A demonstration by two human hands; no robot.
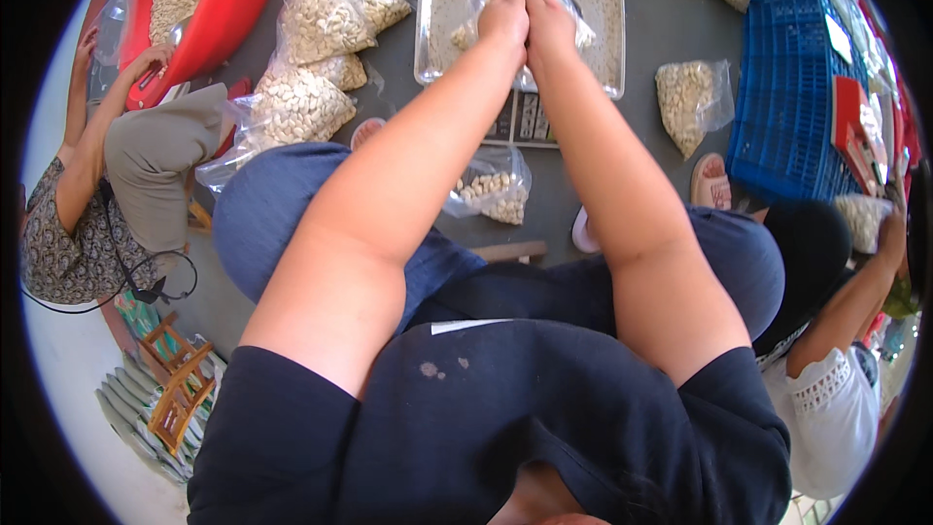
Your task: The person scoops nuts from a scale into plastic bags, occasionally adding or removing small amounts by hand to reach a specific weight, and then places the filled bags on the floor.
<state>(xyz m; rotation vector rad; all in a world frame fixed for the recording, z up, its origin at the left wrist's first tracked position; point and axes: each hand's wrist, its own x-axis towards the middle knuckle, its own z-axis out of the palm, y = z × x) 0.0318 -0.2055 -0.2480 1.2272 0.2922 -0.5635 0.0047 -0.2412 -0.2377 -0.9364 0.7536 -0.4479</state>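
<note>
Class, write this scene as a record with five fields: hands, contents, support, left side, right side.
Hands: left hand and right hand together at a clear plastic bag; fingers' grip unclear
Contents: pale, seed-like pieces
Support: metal tray; keypad panel at its near edge
Left side: filled bags; co-worker's hand at red tub
Right side: blue plastic crate

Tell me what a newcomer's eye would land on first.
The left hand and right hand meet at top centre, at a clear bag of pale pieces over a metal tray. A long, bright red container stands out at upper left, and a blue crate at upper right.
</note>
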